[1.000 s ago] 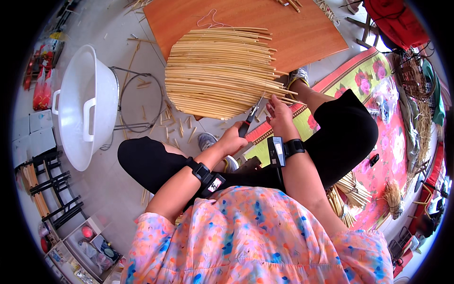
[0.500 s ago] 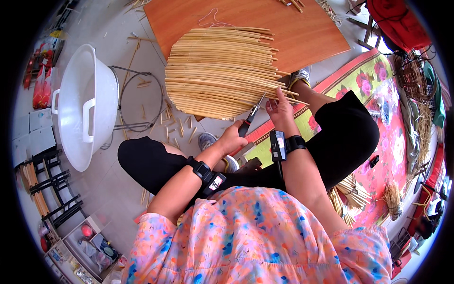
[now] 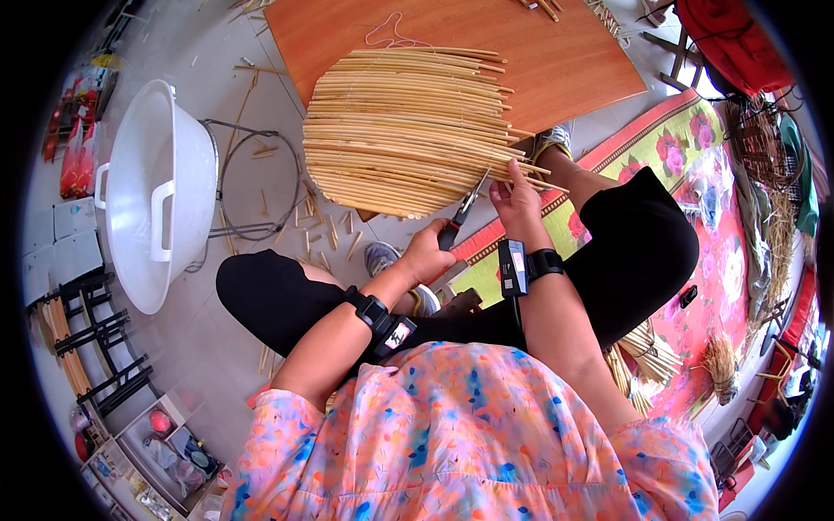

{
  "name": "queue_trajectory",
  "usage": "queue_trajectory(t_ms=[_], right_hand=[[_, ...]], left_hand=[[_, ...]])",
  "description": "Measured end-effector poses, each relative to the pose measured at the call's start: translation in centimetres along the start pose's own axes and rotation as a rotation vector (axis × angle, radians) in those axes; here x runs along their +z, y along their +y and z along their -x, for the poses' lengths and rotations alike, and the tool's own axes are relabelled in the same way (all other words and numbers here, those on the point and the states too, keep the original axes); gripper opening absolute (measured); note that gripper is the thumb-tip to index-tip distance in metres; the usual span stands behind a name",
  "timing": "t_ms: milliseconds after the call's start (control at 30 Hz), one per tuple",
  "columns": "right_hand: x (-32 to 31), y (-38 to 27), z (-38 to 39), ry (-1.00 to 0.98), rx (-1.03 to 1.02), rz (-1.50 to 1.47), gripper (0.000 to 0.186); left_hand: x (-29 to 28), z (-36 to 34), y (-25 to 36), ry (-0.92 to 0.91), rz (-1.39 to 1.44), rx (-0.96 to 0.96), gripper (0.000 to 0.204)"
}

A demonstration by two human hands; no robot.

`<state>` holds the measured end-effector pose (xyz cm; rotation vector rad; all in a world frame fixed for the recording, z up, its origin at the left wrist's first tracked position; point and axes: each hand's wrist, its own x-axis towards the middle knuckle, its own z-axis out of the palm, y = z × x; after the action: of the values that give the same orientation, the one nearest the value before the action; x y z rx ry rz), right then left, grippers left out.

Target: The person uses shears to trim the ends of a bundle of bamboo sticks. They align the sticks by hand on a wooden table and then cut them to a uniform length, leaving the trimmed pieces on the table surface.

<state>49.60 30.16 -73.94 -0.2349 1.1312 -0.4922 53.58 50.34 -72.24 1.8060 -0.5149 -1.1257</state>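
A rounded mat of straw-coloured stalks [image 3: 400, 130], tied together in rows, rests on the near left part of a wooden board. Its left edge is evenly curved, while stalk ends jut out unevenly on the right. My left hand [image 3: 424, 253] is closed round the dark handles of scissors [image 3: 466, 208]. Their blades point up and right, with the tips at the mat's lower right edge. Just right of the blades, my right hand [image 3: 519, 207] pinches the protruding stalk ends between thumb and fingers; the exact grip is partly hidden.
The orange-brown board [image 3: 565, 69] lies ahead. A white two-handled basin [image 3: 161, 200] and a wire ring stand [image 3: 259, 184] are at the left, with cut stalk pieces [image 3: 333, 233] scattered on the floor. A floral mat [image 3: 678, 165] and stalk bundles [image 3: 650, 352] lie at the right.
Almost everything stays in place. The scissors' tips have shifted very slightly at the stalk ends, and both hands keep their positions.
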Motion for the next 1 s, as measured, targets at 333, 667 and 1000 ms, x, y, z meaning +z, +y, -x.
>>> queue_trajectory(t_ms=[333, 667, 1000], right_hand=[[-0.5, 0.4, -0.7, -0.034, -0.042, 0.048, 0.028], [-0.2, 0.4, 0.0, -0.002, -0.071, 0.117, 0.025], [-1.8, 0.1, 0.5, -0.064, 0.211, 0.343, 0.027]], left_hand=[[-0.4, 0.7, 1.9, 0.032, -0.152, -0.012, 0.046], [-0.4, 1.8, 1.5, -0.126, 0.190, -0.156, 0.056], [-0.1, 1.0, 1.2, -0.150, 0.199, -0.118, 0.055]])
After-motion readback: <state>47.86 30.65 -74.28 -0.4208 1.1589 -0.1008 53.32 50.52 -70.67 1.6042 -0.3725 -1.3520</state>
